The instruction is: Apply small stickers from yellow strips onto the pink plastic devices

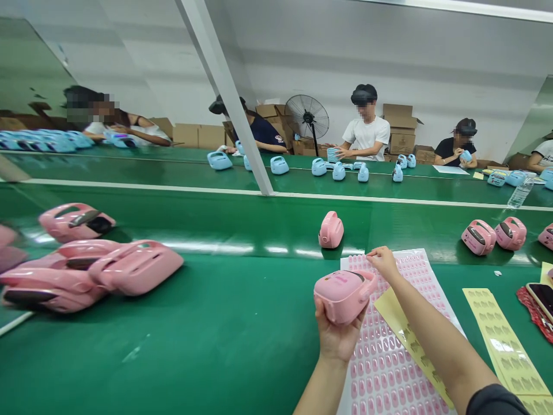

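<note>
My left hand (334, 337) holds a pink plastic device with a carry handle (341, 294) from below, its printed face turned up. Behind the device, my right hand (383, 264) has thumb and fingertips pinched together near the top of a sticker sheet (375, 369). Whatever is between those fingertips is too small to make out. The sheet bears rows of small pink oval stickers and lies flat on the green bench. A yellow sticker strip (410, 340) rests across it, partly covered by my right forearm.
Pink devices (133, 268) are grouped at left; another (331, 230) stands on the green belt (259, 219), with several more (478, 236) at right. Yellow sheets (503, 340) and a phone (542, 297) lie right. Beyond a slanted post (228, 98), co-workers (367, 129) handle blue devices (279, 165).
</note>
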A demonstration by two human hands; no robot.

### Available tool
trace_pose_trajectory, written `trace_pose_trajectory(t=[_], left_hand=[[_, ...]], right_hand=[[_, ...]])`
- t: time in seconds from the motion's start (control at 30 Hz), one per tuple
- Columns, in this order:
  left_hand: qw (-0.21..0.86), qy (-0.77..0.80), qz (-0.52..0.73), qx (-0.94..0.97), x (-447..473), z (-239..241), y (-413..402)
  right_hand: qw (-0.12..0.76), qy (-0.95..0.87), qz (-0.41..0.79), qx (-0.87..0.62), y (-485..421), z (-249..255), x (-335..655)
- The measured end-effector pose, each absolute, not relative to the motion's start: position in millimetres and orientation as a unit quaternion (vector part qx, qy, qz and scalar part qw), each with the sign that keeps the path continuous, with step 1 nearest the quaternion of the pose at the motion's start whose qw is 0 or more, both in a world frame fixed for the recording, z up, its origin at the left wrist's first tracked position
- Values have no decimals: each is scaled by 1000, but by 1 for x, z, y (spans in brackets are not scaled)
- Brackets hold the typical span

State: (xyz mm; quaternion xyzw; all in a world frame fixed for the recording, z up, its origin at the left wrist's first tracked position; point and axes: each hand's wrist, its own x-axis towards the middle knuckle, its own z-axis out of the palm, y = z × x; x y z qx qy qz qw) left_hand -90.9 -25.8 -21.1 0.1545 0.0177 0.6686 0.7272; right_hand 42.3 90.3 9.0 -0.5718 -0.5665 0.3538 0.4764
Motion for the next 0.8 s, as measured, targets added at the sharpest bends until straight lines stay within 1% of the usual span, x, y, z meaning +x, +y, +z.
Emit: trace_pose_trajectory(t=[0.1,0.17,0.23,0.3,0.37,0.47,0.63,0.8], left_hand=[[686,160,676,217,-80,-12,-31],[623,251,684,285,-68,-6,-38],[553,302,697,343,-57,-2,-45],[514,326,689,393,-51,-1,-49],[522,331,651,441,-51,-2,-50],[567,315,610,455,-56,-7,-46],[607,301,618,400,-56,-15,-42],[635,267,625,367,-56,-14,-42]], right_hand=[[500,-562,401,-524,80,24,54],[508,-564,427,-492,65,38,66],[507,-571,463,-451,45,50,78],[491,-578,510,-406,22,60,88],[461,-585,543,-389,2,65,95],[432,-604,531,-408,-17,66,100],[436,-635,459,-443,-28,58,100],[455,-634,439,-446,-31,50,96]])
